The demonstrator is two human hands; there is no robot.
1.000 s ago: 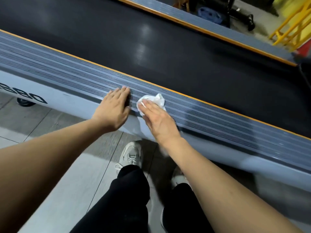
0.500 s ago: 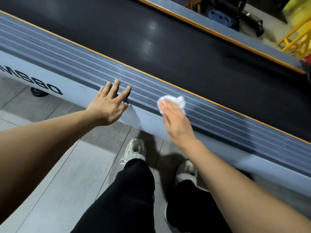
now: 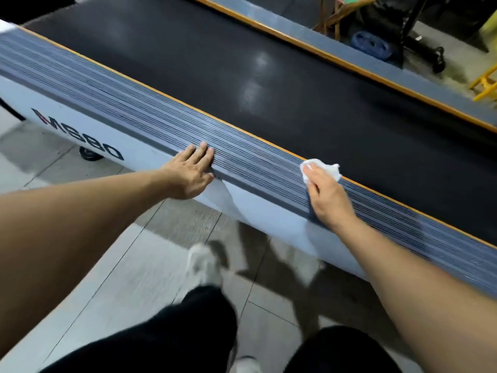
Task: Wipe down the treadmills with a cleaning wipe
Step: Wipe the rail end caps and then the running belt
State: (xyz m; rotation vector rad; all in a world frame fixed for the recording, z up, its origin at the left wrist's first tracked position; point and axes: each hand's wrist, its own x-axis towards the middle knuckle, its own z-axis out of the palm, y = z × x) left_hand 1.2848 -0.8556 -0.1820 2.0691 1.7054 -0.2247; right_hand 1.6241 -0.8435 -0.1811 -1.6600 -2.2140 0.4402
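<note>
Head view, the only one. Right hand (image 3: 326,195) lay flat on the white cleaning wipe (image 3: 326,169), fingers straight and together, pressing it onto the ribbed grey side rail (image 3: 134,103) of the treadmill, right up against the orange trim strip (image 3: 228,125) beside the black belt (image 3: 242,63). Wipe was bunched, with part sticking out past the fingertips toward the belt. Left hand (image 3: 189,173) was flat too, fingers extended on the near edge of the same rail, holding nothing; it looked like a brace.

Risks, as I judged them:
- Wipe was only pinned by flat fingers, not gripped. The ribs could snag it and pull it out from under the palm.
- The bunched wad touched little of the rail, so grooves might get skipped.
- The loose flap sat at the trim edge; a push further could carry it over onto the belt.
- Frame was motion-blurred and the person was leaning on both arms; a slip of the bracing hand off the rail edge would drop their weight forward.

Surroundings: pale side cover (image 3: 80,125) with lettering below the rail, a foot pad (image 3: 90,154) under it, tiled floor (image 3: 80,238), a light shoe (image 3: 204,265) and dark trousers (image 3: 166,332). Beyond the far rail (image 3: 349,52): a blue weight plate (image 3: 372,45), yellow frame (image 3: 484,82), wooden stand (image 3: 336,14). Nothing blocked the rail ahead of the wipe; only the left hand sat on it, on the other side.
</note>
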